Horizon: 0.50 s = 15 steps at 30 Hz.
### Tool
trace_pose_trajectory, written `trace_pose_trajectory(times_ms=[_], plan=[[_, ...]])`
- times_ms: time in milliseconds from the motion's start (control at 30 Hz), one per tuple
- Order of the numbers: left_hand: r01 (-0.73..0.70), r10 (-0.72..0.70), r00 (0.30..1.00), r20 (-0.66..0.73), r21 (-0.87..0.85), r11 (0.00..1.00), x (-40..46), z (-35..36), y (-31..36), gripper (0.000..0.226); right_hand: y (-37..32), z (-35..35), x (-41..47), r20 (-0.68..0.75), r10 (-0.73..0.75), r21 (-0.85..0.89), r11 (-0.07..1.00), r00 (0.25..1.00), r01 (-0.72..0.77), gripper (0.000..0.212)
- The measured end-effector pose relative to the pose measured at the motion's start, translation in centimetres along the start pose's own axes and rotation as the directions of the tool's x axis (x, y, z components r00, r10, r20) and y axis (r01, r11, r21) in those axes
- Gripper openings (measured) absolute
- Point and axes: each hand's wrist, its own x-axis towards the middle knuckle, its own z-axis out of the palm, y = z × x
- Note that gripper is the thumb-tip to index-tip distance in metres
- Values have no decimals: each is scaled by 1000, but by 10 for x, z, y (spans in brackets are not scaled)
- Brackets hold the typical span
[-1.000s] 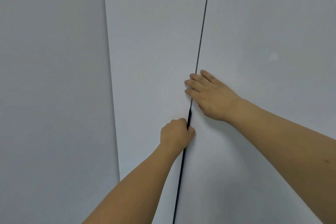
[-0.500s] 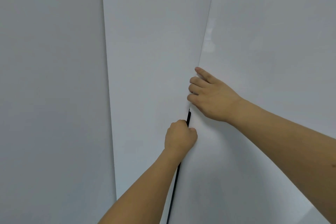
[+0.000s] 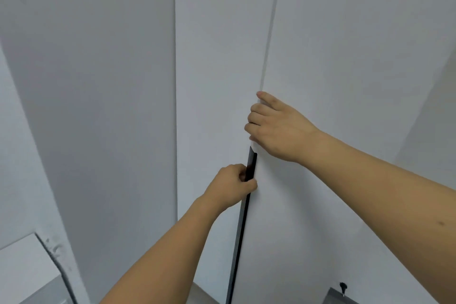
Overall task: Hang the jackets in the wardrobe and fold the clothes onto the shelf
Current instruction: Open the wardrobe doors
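Head view: left hand (image 3: 233,184) grips the black handle strip (image 3: 250,168); right hand's (image 3: 276,128) fingers curl round the door edge (image 3: 265,57).

A plain pale grey wall (image 3: 86,106) fills the left side in soft even light, with a strip of grey floor (image 3: 49,291) at the near left corner.
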Motion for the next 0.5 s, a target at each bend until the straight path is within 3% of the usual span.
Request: trace_pose_trajectory(times_ms=[267,367,500], plan=[[-71,70,997,7,163,984,-125,57,52,49,-19,-71,-139,-134,70,42,997,989,-65,38],[-133,143,990,-4,347,929,-153,90,82,45,-15,-93,-189,-80,59,57,997,995,-54,29],[-131,142,990,-1,386,913,-175,126,111,43,-10,-113,-234,-19,75,44,996,997,-74,19]])
